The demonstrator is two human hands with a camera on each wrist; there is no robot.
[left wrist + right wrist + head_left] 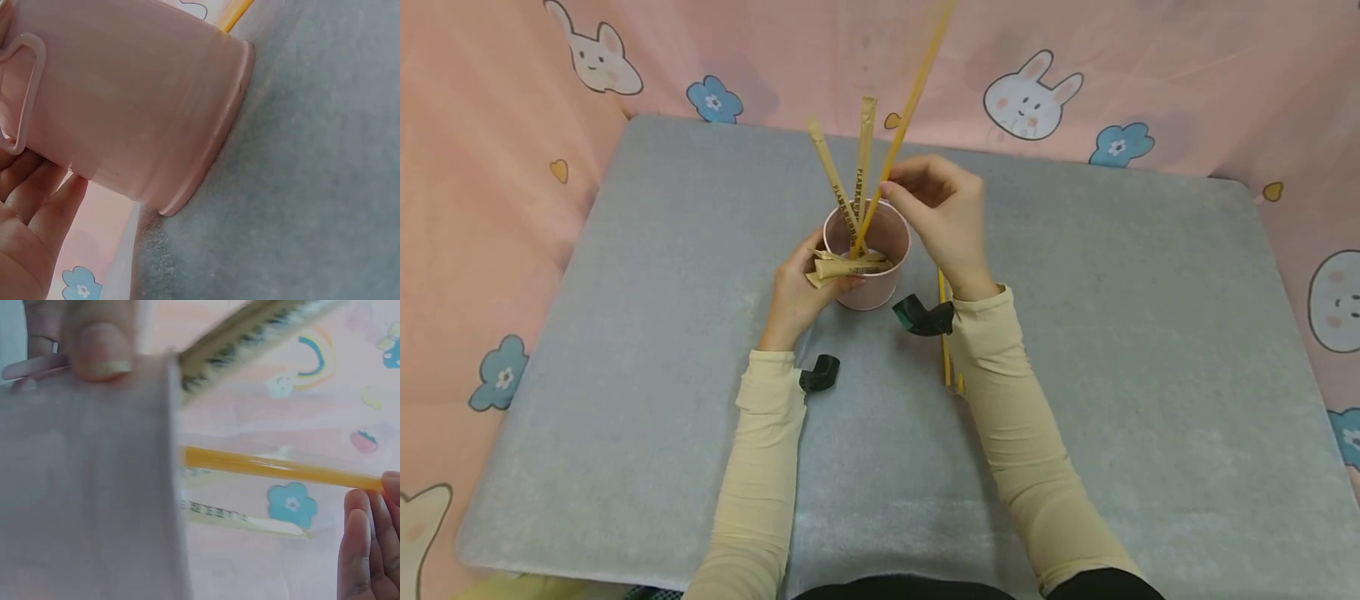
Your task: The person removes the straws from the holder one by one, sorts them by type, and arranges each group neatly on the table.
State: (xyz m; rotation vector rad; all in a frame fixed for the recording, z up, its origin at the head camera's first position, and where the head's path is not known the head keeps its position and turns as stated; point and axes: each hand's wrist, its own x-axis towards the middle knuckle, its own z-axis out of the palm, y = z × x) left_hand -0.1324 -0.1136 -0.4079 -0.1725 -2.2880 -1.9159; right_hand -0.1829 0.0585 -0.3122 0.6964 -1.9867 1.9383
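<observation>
Our right fingers (917,167) pinch the yellow straw (915,96), our left fingers (59,212) grip the pink cup (868,293); released, the straw might topple from its long one-o'clock lean.

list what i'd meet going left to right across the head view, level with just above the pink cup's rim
left yellow heart print → left-leaning beige stick packet → more upright beige stick packet → yellow straw → right hand → right yellow heart print
</observation>
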